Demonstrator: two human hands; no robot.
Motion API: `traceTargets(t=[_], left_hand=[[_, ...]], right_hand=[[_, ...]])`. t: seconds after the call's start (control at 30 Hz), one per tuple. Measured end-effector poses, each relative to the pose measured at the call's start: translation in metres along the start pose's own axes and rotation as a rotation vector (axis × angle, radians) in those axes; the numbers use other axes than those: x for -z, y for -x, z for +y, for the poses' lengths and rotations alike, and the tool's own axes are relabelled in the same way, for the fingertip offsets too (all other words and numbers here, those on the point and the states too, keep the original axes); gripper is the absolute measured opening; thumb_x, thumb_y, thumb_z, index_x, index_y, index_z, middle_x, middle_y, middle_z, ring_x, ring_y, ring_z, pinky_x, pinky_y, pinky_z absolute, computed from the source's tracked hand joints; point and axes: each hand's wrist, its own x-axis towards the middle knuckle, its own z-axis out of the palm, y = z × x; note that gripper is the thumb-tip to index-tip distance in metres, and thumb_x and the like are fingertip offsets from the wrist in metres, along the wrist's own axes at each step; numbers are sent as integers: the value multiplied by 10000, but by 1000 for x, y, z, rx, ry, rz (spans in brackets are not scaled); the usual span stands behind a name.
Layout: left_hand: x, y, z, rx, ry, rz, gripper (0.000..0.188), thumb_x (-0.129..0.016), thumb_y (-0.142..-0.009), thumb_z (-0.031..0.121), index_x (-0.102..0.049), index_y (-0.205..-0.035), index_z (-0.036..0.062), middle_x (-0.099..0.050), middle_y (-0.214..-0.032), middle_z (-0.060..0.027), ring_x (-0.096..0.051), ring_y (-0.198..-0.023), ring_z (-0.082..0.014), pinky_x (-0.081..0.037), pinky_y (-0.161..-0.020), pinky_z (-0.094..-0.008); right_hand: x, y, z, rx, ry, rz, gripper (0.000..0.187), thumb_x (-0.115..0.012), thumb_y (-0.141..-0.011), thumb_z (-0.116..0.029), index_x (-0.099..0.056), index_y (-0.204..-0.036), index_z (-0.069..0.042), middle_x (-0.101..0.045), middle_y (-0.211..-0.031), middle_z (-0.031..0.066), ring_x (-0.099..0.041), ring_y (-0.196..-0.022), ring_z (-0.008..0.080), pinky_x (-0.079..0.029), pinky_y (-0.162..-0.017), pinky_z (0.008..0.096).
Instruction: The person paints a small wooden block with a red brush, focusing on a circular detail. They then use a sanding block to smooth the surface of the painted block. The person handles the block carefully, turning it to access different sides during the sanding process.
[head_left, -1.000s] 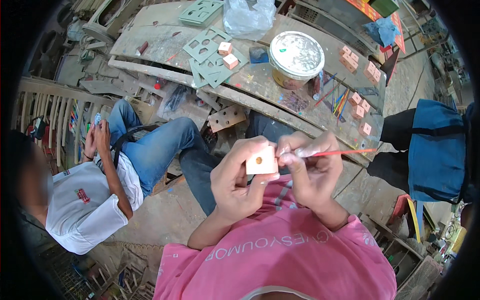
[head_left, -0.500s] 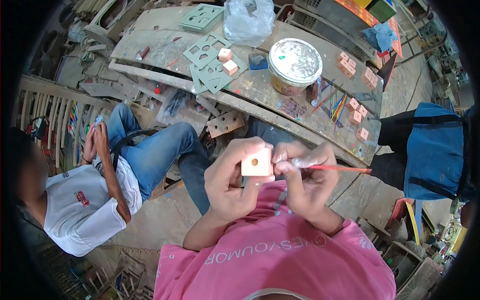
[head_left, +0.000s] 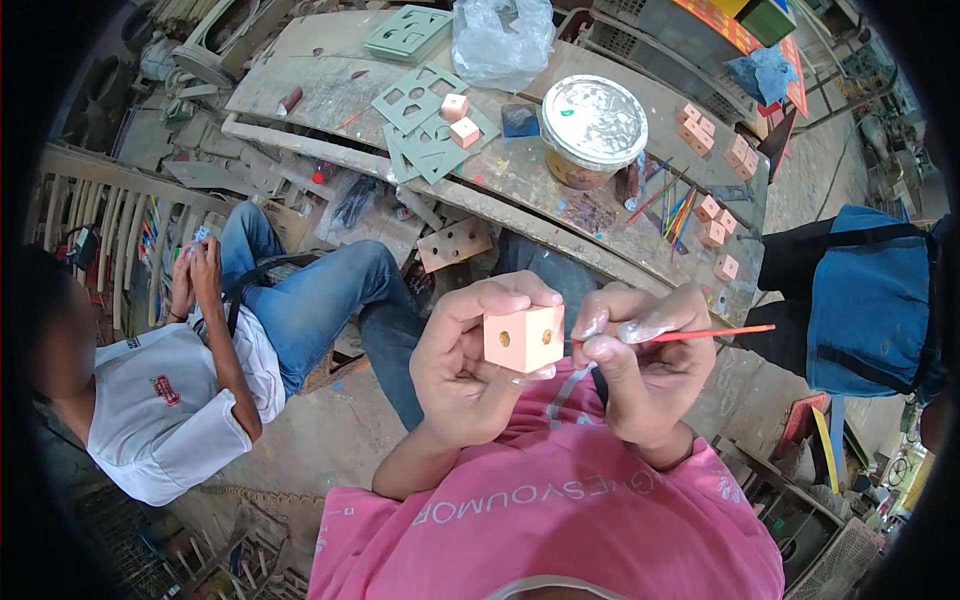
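Observation:
My left hand (head_left: 455,365) grips a pale pink wooden cube (head_left: 512,350) from the sides, thumb beneath and fingers behind. Two of its faces show, each with a round brownish hollow. In my right hand (head_left: 650,360) a thin red paintbrush (head_left: 712,333) is pinched between thumb and fingers, its handle sticking out to the right. Its thin tip points at the cube's right face, close to the hollow there; whether it touches I cannot tell. Whitish smears cover my right fingertips.
Ahead stands a worn workbench (head_left: 310,75) with green stencil plates (head_left: 420,95), several more pink cubes (head_left: 712,235), a white-lidded tub (head_left: 597,115), coloured sticks (head_left: 678,215) and a plastic bag (head_left: 500,45). A seated person (head_left: 165,390) is at left; another in a blue apron (head_left: 870,300) stands right.
My left hand has turned the cube, so two faces now show instead of mainly one. My right hand has drawn away to the right with the brush.

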Motion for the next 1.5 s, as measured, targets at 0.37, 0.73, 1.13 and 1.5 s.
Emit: traceTargets(t=[0.37, 0.73, 1.13, 1.5], left_hand=[[-6, -1, 8, -66, -163, -28, 364, -552, -811, -94, -434, -1152, -45, -501, -1117, -242, -579, -934, -206, -526, -723, -258], [5, -6, 24, 55, -347, -88, 390, -601, -829, 36, -487, -1168, -116, -594, -1016, -175, -601, -887, -157, -477, -746, -246], [-2, -4, 31, 329, -13, 13, 379, -592, -858, 75, -489, -1178, -100, -584, -1065, -154, -576, -983, -161, -452, -852, -263], [-8, -2, 27, 73, -217, 69, 392, -611, -810, 37, -490, -1147, -122, -593, -996, -197, -594, -874, -169, -468, -761, -254]], right_hand=[[-2, 1, -4, -21, 4, -22, 245, -598, -788, 131, -432, -924, 12, -612, -868, 218, -593, -839, 216, -507, -696, 319], [10, -10, 12, 330, 298, -182, 154, -579, -834, 48, -477, -945, 20, -637, -850, 234, -631, -693, 249, -508, -597, 338], [10, -7, 8, 130, 18, -142, 213, -599, -800, 98, -454, -936, 20, -629, -861, 239, -611, -775, 234, -498, -702, 346], [8, 2, 1, 41, 41, -70, 259, -585, -800, 117, -408, -943, -8, -607, -835, 222, -593, -742, 206, -495, -659, 334]])
